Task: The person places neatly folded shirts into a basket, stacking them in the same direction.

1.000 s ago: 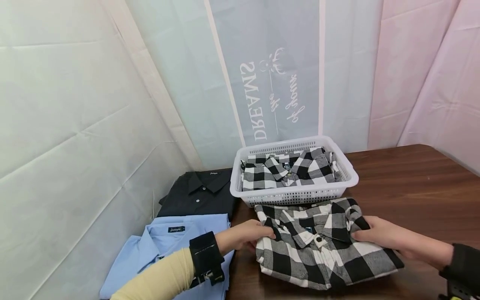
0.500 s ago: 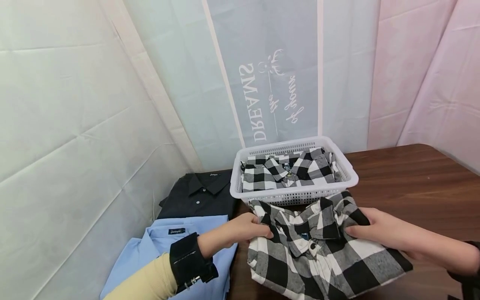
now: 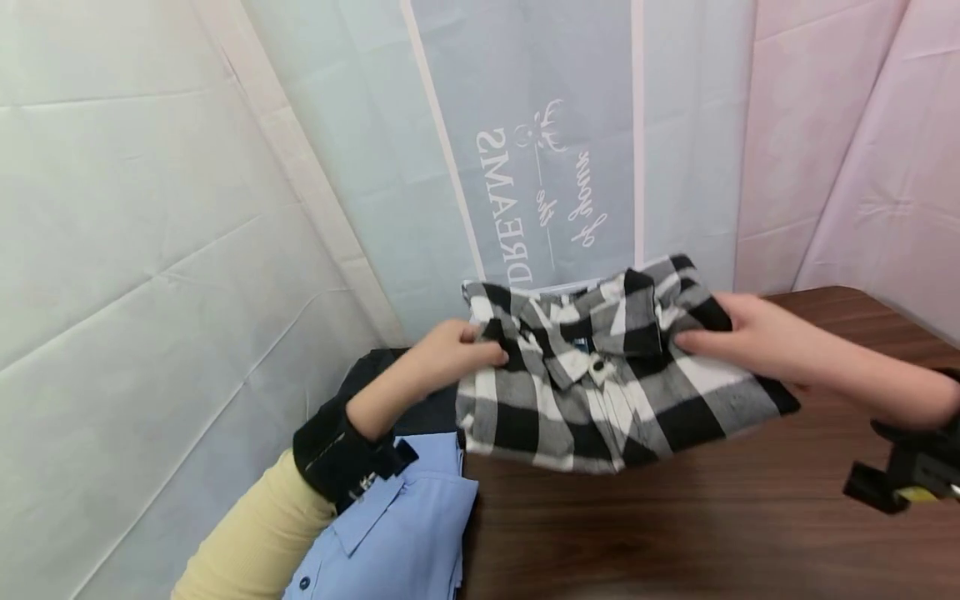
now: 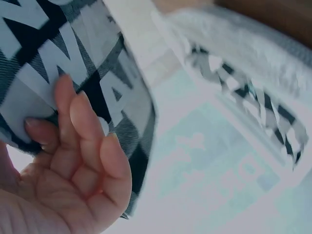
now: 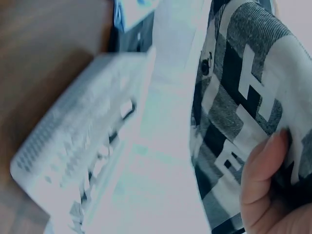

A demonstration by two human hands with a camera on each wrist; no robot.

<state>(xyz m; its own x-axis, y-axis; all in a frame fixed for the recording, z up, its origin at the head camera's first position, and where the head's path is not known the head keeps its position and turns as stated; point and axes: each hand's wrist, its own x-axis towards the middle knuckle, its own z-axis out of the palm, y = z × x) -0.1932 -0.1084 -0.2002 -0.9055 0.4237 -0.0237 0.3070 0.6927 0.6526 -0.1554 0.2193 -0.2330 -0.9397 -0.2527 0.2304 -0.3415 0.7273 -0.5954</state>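
A folded black-and-white checked shirt point(image 3: 570, 408) is held up off the table, collar and top button toward the head camera. My left hand point(image 3: 453, 357) grips its left side, thumb on top; in the left wrist view that hand's fingers point(image 4: 87, 141) lie against the underside, which carries large white letters. The shirt's right side is gripped by my right hand point(image 3: 750, 337), thumb over the cloth. Behind and below the shirt stands a white plastic basket point(image 5: 83, 112), almost wholly hidden in the head view. Another checked shirt point(image 4: 248, 92) lies in the basket.
On the left of the brown wooden table point(image 3: 637, 533) lies a folded light blue shirt point(image 3: 420, 517). Behind it is a folded black shirt point(image 3: 431, 412), partly covered by my left arm. Pale fabric walls point(image 3: 150, 250) enclose the left side and the back.
Both hands have raised the checked shirt from in front of the basket and carried it up and back. It now hides the basket in the head view.
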